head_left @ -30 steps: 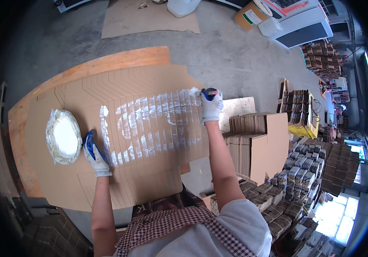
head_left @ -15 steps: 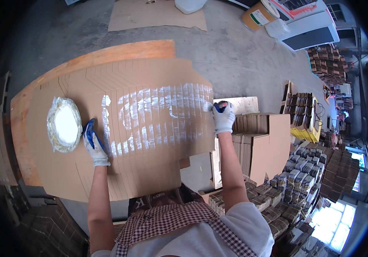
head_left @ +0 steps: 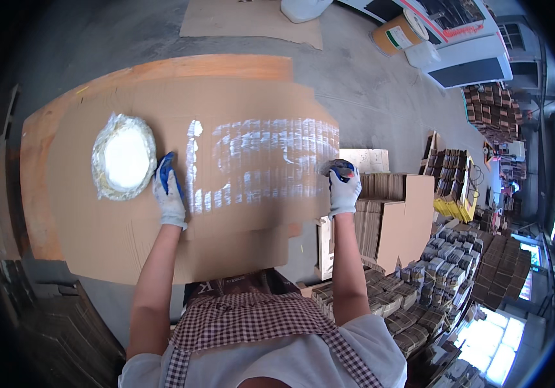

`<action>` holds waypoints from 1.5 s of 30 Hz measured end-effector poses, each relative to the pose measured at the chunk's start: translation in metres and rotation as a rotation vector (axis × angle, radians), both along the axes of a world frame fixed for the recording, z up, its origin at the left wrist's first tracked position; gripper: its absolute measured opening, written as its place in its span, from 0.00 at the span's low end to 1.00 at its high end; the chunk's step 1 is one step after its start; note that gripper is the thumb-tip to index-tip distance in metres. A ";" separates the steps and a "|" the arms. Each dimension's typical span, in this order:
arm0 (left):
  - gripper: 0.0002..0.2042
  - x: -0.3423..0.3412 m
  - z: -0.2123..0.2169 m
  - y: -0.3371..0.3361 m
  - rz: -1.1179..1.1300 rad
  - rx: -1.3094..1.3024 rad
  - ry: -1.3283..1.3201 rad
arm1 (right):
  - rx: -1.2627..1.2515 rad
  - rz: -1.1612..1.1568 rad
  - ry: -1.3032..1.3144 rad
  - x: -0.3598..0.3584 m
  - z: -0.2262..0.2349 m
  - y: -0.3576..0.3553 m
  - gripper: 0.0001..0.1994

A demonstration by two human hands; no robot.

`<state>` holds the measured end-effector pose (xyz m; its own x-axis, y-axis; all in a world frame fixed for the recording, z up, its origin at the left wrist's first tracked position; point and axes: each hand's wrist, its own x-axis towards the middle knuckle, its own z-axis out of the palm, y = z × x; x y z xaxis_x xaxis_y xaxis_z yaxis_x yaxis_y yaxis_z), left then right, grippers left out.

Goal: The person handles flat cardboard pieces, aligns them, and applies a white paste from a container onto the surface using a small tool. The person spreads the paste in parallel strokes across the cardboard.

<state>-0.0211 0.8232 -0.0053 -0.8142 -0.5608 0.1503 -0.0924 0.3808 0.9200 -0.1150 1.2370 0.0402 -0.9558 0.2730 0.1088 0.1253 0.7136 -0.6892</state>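
Overlapping brown cardboard sheets (head_left: pixel 245 226) lie fanned on a wooden board (head_left: pixel 38 226), with white paste smeared in ridged bands across them. My right hand (head_left: pixel 344 187), in a white glove with blue fingers, is closed around a small brush (head_left: pixel 326 168) at the right edge of the sheets. The fingers cover most of the brush. My left hand (head_left: pixel 169 191), gloved alike, rests on the cardboard with fingers stretched out, holding nothing. Just left of it sits a plastic-wrapped round dish (head_left: pixel 151 139) full of white paste (head_left: pixel 122 155).
Right of the board, a stack of cut cardboard (head_left: pixel 407 220) stands beside a pale wooden frame (head_left: pixel 324 252). Bundled cardboard (head_left: pixel 442 258) fills the lower right. At the back are a brown drum (head_left: pixel 390 40), a white jug (head_left: pixel 304 9) and a flat cardboard piece (head_left: pixel 245 26) on the floor.
The view has shifted, and the sheets appear further right. My right hand has drawn the brush slightly nearer to me, to the sheets' right edge. My left hand stays beside the dish.
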 end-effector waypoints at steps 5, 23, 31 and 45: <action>0.20 0.009 -0.004 -0.020 -0.086 -0.097 -0.084 | -0.943 0.270 -0.239 0.023 0.032 -0.118 0.16; 0.20 0.011 0.006 -0.026 -0.189 -0.122 -0.032 | -0.104 0.603 -0.222 0.000 0.043 -0.287 0.17; 0.21 0.012 -0.004 -0.029 -0.194 -0.145 -0.014 | -0.228 0.640 -0.152 -0.019 0.050 -0.302 0.17; 0.22 0.016 0.000 -0.030 -0.191 -0.121 -0.040 | 0.093 0.591 -0.155 -0.046 0.061 -0.317 0.18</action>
